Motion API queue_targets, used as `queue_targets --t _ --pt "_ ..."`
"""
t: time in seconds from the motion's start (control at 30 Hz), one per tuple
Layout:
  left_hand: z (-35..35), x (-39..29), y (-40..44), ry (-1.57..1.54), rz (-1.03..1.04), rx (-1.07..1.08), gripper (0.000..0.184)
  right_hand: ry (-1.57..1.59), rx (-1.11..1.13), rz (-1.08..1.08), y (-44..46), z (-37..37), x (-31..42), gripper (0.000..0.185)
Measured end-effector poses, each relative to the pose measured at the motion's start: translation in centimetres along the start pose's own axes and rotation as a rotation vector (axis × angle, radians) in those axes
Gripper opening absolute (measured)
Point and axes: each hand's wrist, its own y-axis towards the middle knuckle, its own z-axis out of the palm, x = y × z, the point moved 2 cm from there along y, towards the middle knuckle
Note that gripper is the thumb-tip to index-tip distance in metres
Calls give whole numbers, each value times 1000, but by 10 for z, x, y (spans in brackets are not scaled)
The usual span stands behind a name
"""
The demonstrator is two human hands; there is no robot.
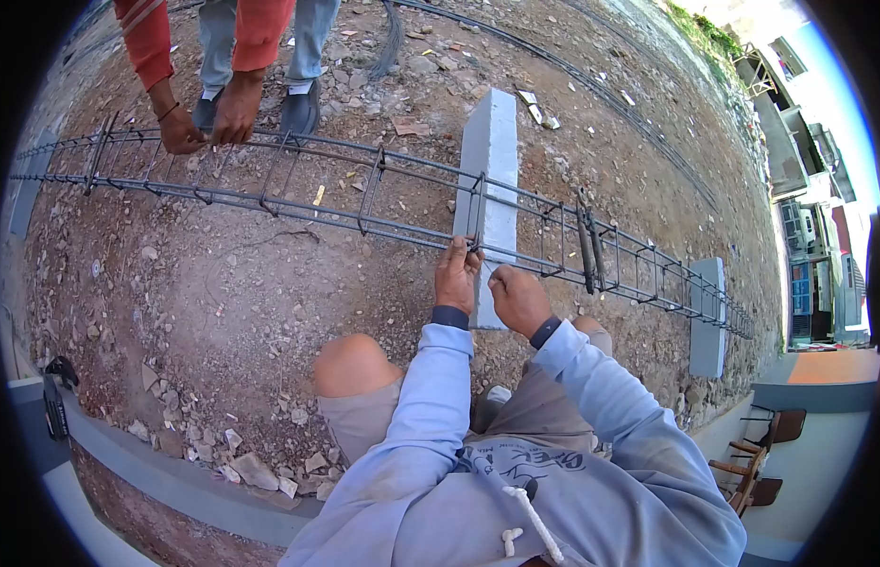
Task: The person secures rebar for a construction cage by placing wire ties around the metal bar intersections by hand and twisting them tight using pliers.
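A long rebar cage (402, 234) of steel bars and square stirrups crosses in front of me, resting on grey blocks. My left hand (456, 276) is closed at the near lower bar, fingertips pinching it beside a stirrup, just over the middle block (490, 142). Close by on the right, my right hand (518, 300) is curled into a fist just below the bar. A thin pale strand shows between the two hands, but what the fist grips is hidden. Farther right, a dark two-armed metal tool (589, 248) lies across the cage.
At the upper left, another person's hands (213, 123) work on the same cage. A second block (707, 317) supports the right end. Loose bars (553, 66) lie on the rubble-strewn ground beyond. Stones (256, 471) line a low concrete edge at lower left; wooden chairs (752, 458) stand lower right.
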Motion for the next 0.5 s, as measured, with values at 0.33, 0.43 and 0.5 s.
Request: queue_targets --t 0.33,0.43,0.5 --pt "1 5 1 -90 -58 -29 40 -590 294 -441 52 -17 69 13" --pt "12 -6 -11 -29 59 -60 40 -741 285 -639 87 -10 81 12" --pt "10 -2 -6 -79 61 -38 36 -800 255 -738 107 -9 86 14"
